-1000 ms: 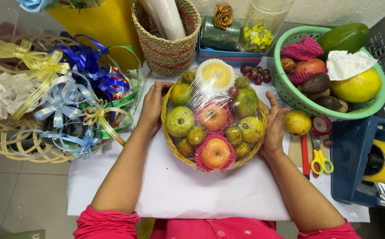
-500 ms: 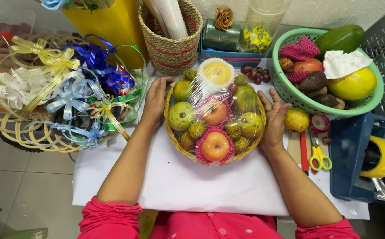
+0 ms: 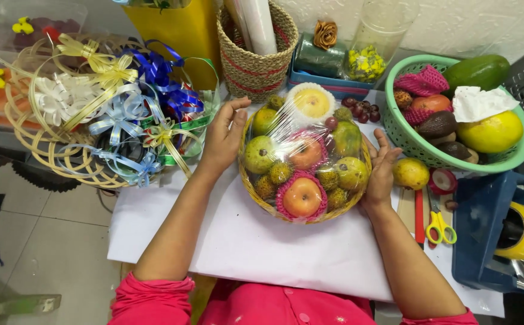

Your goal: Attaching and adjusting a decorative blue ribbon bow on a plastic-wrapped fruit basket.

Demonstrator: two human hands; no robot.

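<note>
I'd keep my left hand [image 3: 225, 137] and right hand [image 3: 381, 171] open-palmed, pressing the sides of the round woven fruit basket under clear film [image 3: 305, 161] at frame centre, smoothing the wrap evenly.

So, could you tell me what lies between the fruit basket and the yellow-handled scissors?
In the head view, the right hand on the fruit basket, then a yellow fruit before the scissors.

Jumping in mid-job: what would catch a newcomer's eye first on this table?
The fruit basket wrapped in clear film sits at the centre on white paper, with the left hand and right hand pressed against its sides. To its left lies a heap of ribbon bows on wicker trays; at the right, a green basket of loose fruit.
</note>
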